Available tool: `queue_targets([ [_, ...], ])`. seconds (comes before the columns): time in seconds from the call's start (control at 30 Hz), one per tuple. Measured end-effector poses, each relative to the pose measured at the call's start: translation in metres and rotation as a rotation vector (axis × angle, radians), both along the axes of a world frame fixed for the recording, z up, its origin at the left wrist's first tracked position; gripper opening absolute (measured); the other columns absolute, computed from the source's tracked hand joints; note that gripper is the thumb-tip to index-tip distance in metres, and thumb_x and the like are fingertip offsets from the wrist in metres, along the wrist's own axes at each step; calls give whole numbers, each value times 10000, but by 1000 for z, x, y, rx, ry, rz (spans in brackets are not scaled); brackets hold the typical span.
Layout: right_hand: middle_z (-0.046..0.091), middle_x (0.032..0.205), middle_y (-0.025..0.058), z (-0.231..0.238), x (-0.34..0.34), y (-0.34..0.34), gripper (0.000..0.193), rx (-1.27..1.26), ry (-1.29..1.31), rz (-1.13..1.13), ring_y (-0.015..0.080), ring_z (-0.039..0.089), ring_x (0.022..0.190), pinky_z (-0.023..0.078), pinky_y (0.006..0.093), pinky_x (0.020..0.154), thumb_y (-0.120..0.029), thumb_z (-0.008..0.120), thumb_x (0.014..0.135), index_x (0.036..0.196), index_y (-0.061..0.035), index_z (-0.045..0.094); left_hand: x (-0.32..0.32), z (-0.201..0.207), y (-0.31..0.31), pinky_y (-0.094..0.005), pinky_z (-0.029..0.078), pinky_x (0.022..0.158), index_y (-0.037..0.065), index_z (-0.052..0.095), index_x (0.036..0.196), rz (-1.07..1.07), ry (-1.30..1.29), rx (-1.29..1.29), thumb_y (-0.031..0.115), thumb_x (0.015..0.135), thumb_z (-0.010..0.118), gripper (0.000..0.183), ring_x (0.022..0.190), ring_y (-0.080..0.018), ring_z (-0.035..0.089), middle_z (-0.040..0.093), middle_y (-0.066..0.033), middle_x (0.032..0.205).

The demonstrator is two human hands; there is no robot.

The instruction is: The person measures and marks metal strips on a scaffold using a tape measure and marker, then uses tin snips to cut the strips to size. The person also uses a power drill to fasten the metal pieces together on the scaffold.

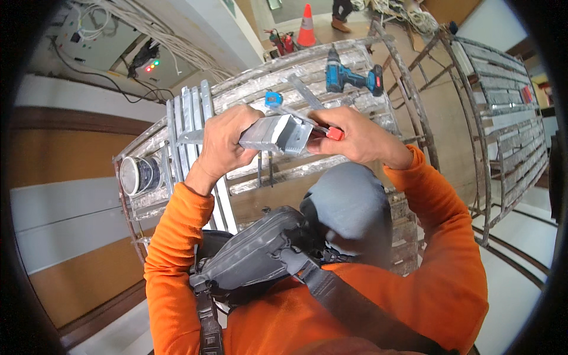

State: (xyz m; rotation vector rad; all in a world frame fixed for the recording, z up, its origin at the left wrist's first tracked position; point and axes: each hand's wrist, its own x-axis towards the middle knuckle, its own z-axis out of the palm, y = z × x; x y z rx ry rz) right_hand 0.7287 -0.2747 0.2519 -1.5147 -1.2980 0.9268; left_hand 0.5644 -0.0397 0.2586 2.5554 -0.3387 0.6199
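My left hand (223, 142) is wrapped round a grey metal stud (260, 135), a folded channel whose open end points to the right. At that end, my right hand (354, 135) is closed round red-handled snips (335, 134); only the red grip end and a little dark metal show, and the jaws are mostly hidden beside the channel's edge. Just beyond the stud, a blue tape measure (273, 99) lies on the slatted platform (248, 89). A blue cordless drill (348, 77) rests farther off to the right.
Several metal strips (188, 127) lie across the platform at left, near a white bucket (141, 175). Loose cables (160, 32) hang by a panel at upper left. A second scaffold (509, 100) stands right. An orange cone (306, 26) and a person's leg (341, 13) are beyond.
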Motion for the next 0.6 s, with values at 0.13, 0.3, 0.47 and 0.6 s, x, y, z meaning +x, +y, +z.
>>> queue_targets([
  [0.13,645,828,60,5,-1,11,238,8,34,74,85,524,772,455,267,724,-114,741,868,1037,29,652,-14,13,10,-377,531,666,75,660,1005,-37,49,-72,128,714,803,329,749,-330,661,671,-110,854],
  [0.3,665,907,98,18,-14,20,392,62,125,72,121,555,831,474,300,785,-206,734,938,1228,29,613,-25,26,15,-363,544,678,67,666,1014,9,93,-132,118,727,788,316,766,-338,685,689,-111,879],
  [0.47,676,1086,86,42,-30,30,430,-11,461,87,119,586,982,470,281,897,-163,701,964,1320,37,566,-29,37,18,-365,550,660,68,664,1041,99,-9,-83,143,729,771,338,732,-331,687,687,-118,873],
  [0.6,677,1154,62,42,-23,40,453,98,227,219,140,604,1043,463,282,953,-79,707,922,1347,-10,564,-41,45,18,-362,529,624,76,651,984,19,43,-148,170,714,793,319,696,-332,664,664,-111,834],
])
